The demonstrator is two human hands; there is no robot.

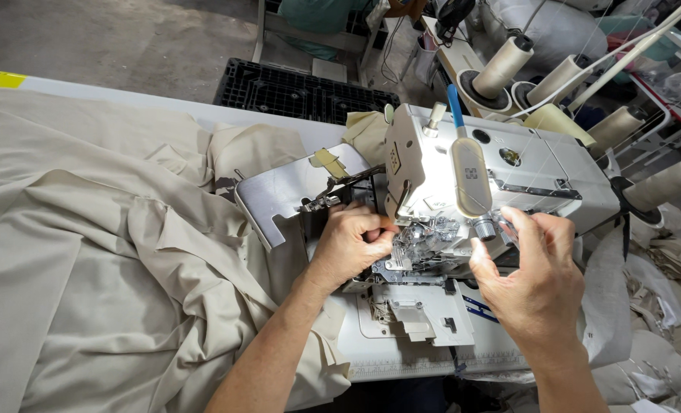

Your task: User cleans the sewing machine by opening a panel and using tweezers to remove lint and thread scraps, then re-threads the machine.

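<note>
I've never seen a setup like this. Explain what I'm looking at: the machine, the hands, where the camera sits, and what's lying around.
The single picture comes from a camera worn on the person's head, looking down at their own two bare hands. The pale machine is an industrial sewing machine with its lower front opened, so the metal working parts show under a bright lamp. The left hand is curled, fingertips pressed into those parts. The right hand pinches near a small knob on the front; whether it holds anything is hard to tell. Beige cloth lies heaped over the table on the left. Cones of thread stand behind the machine.
</note>
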